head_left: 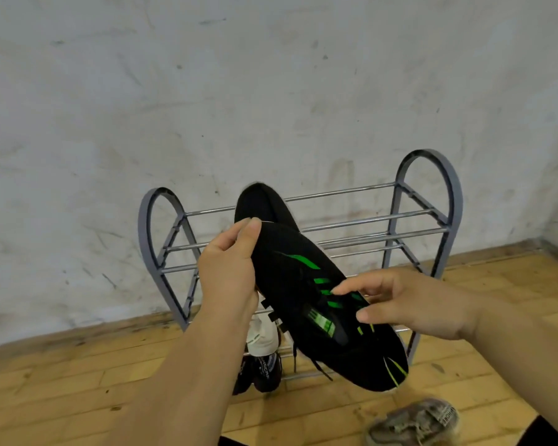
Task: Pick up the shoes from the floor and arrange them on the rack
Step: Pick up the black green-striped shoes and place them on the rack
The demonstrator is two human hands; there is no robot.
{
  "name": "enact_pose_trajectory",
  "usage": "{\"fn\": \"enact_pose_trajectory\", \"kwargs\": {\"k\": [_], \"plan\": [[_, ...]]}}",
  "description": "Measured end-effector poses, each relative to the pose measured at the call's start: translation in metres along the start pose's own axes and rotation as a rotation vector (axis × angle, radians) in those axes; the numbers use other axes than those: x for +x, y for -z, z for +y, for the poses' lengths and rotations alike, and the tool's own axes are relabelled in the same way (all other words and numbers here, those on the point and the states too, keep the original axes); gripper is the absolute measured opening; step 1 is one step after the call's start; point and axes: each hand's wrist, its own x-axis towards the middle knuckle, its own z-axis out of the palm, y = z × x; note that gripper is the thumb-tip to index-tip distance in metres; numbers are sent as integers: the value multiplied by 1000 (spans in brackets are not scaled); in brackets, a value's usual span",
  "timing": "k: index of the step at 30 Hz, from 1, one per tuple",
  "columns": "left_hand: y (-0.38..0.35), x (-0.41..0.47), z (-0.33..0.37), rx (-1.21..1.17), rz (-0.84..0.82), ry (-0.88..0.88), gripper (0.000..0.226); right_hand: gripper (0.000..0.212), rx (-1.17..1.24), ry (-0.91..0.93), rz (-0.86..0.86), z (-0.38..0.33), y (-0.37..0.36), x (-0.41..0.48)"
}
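My left hand (229, 272) grips a black shoe with green stripes (306, 284) by its left edge and holds it tilted in the air in front of the rack (429, 175). A second black shoe (260, 201) sticks up behind it, above my left fingers. My right hand (409, 300) is at the striped shoe's laced top, with index finger and thumb spread and their tips on it. The rack is grey with chrome bars and stands against the wall. A cream shoe (264, 336) sits low in the rack.
A black shoe with white lettering (264, 371) lies on the wooden floor at the rack's foot. A grey-beige sneaker (416, 423) lies on the floor at the lower right. The scuffed white wall is directly behind the rack.
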Motion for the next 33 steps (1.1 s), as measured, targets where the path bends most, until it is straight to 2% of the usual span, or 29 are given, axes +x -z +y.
{"fn": "enact_pose_trajectory", "kwargs": {"k": [3,6,9,11,15,21,29,33], "plan": [[7,7,0,24,24,-15,30,42,222,40,108,2,1,1],[15,11,6,38,39,-38,37,40,369,78,310,0,8,1],[21,16,11,-5,16,-3,49,39,396,127,496,0,12,0],[19,13,11,-9,-27,35,61,40,370,145,555,0,10,1],[7,4,6,48,-97,63,75,40,361,144,580,-1,0,3],[5,2,6,98,-135,80,87,39,440,117,512,0,-9,7],[13,0,5,146,-384,152,99,38,573,62,471,5,-8,5],[12,2,0,83,-262,75,91,38,629,69,483,3,-7,6]]}}
